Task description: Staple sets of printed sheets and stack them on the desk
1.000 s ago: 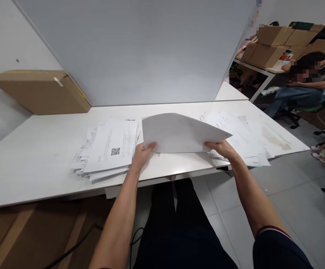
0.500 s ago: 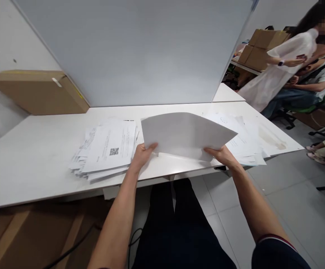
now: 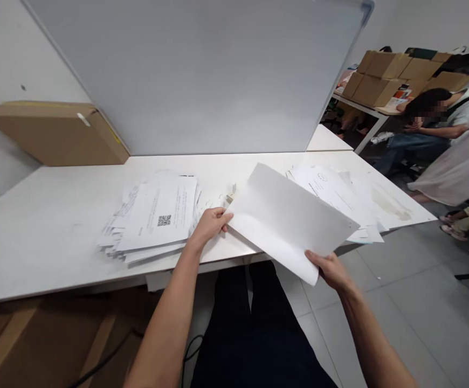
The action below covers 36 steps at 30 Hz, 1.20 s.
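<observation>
1. The left hand (image 3: 211, 223) pinches the left corner of the paper (image 3: 287, 215); the right hand (image 3: 331, 268), well apart from it, grips the near edge toward the right.
2. The paper slants between the 2 hands, its near corner reaching past the front edge of the bench (image 3: 40, 231).
3. Just beyond the left hand is a small pale object (image 3: 230, 197), too small to identify.
4. A stack (image 3: 153, 210) with a QR code lies left, a pile (image 3: 331, 186) right, partly hidden by the paper.
5. Behind stand a board (image 3: 198, 81) and, leftward, a box (image 3: 56, 134).
6. Far right, 1 person (image 3: 464, 110) sits.
</observation>
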### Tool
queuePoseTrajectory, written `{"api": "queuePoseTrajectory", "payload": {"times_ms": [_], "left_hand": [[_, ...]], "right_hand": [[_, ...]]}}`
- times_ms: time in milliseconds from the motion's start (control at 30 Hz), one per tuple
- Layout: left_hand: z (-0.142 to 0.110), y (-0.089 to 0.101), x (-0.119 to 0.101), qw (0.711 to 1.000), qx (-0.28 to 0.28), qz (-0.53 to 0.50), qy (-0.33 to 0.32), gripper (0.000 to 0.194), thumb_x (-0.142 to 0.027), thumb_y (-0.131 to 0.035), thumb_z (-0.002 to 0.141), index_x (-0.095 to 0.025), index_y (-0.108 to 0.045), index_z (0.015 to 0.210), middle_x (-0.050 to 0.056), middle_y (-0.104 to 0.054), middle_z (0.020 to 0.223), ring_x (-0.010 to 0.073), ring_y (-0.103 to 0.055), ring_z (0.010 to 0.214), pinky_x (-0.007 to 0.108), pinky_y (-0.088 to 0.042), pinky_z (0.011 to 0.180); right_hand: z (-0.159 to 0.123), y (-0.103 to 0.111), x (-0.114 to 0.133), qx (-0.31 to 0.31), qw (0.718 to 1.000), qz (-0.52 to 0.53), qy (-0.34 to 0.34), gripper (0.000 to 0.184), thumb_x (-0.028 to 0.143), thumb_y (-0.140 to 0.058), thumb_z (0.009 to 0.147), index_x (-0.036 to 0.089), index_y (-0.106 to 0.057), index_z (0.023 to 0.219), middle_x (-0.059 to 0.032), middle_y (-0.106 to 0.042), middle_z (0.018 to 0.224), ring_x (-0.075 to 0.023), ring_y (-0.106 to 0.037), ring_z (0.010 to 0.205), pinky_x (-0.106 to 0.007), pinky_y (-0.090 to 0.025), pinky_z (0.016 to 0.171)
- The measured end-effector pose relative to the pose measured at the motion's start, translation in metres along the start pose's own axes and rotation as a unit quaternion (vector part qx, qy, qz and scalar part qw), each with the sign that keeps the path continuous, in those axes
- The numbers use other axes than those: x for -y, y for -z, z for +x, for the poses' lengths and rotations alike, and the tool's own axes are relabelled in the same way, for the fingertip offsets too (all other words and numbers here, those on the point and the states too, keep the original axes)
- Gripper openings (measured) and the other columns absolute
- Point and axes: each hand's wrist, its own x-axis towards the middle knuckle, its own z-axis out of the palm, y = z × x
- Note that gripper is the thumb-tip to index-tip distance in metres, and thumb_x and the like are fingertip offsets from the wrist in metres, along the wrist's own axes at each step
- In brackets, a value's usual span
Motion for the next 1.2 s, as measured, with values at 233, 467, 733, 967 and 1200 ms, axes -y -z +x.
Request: {"api": "queuePoseTrajectory", "payload": {"times_ms": [233, 467, 733, 967, 1200], "left_hand": [[0.004, -0.014, -0.004, 0.985, -0.021, 0.166, -0.046, 0.028, -0.043, -0.052, 0.078, -0.02, -0.065, 0.073, -0.001, -0.06, 0.058, 0.015, -0.055, 0.059, 0.026, -0.039, 0.059], [0.023, -0.023, 0.014, 0.936, -0.148, 0.237, -0.213, 0.037, -0.018, -0.039, 0.087, -0.02, -0.058, 0.118, 0.009, -0.058, 0.113, 0.0189, -0.057, 0.099, 0.032, -0.045, 0.087], [0.023, -0.03, 0.028, 0.894, -0.091, 0.343, -0.276, 0.053, 0.0, -0.036, 0.08, -0.026, -0.056, 0.122, 0.006, -0.049, 0.131, 0.0217, -0.052, 0.105, 0.038, -0.043, 0.092], [0.022, -0.03, 0.026, 0.898, -0.089, 0.344, -0.26, 0.056, 0.002, -0.034, 0.078, -0.026, -0.057, 0.12, 0.006, -0.049, 0.132, 0.0221, -0.051, 0.108, 0.038, -0.043, 0.089], [0.022, -0.03, 0.027, 0.899, -0.091, 0.341, -0.259, 0.058, 0.004, -0.035, 0.077, -0.026, -0.057, 0.12, 0.005, -0.048, 0.134, 0.0217, -0.05, 0.113, 0.038, -0.042, 0.093]], "right_hand": [[-0.053, -0.015, -0.031, -0.029, 0.991, 0.103, -0.074, 0.036, 0.046, -0.075, 0.066, 0.013, -0.062, 0.057, 0.0005, -0.05, 0.043, -0.0091, -0.041, 0.038, -0.022, -0.03, 0.034], [-0.069, -0.012, -0.022, -0.129, 0.968, 0.191, -0.103, 0.035, 0.034, -0.081, 0.06, 0.012, -0.071, 0.084, -0.0059, -0.07, 0.071, -0.0212, -0.065, 0.062, -0.028, -0.053, 0.053], [-0.064, -0.017, -0.016, -0.154, 0.955, 0.235, -0.093, 0.037, 0.027, -0.08, 0.062, 0.014, -0.07, 0.095, -0.0069, -0.072, 0.096, -0.0245, -0.068, 0.087, -0.03, -0.057, 0.072], [-0.059, -0.013, -0.012, -0.13, 0.959, 0.23, -0.102, 0.037, 0.026, -0.08, 0.064, 0.016, -0.07, 0.098, -0.0061, -0.072, 0.101, -0.0222, -0.068, 0.089, -0.024, -0.056, 0.07], [-0.055, -0.014, -0.021, -0.128, 0.959, 0.228, -0.112, 0.036, 0.026, -0.079, 0.065, 0.015, -0.069, 0.097, -0.0063, -0.072, 0.098, -0.024, -0.068, 0.087, -0.03, -0.057, 0.074]]}}
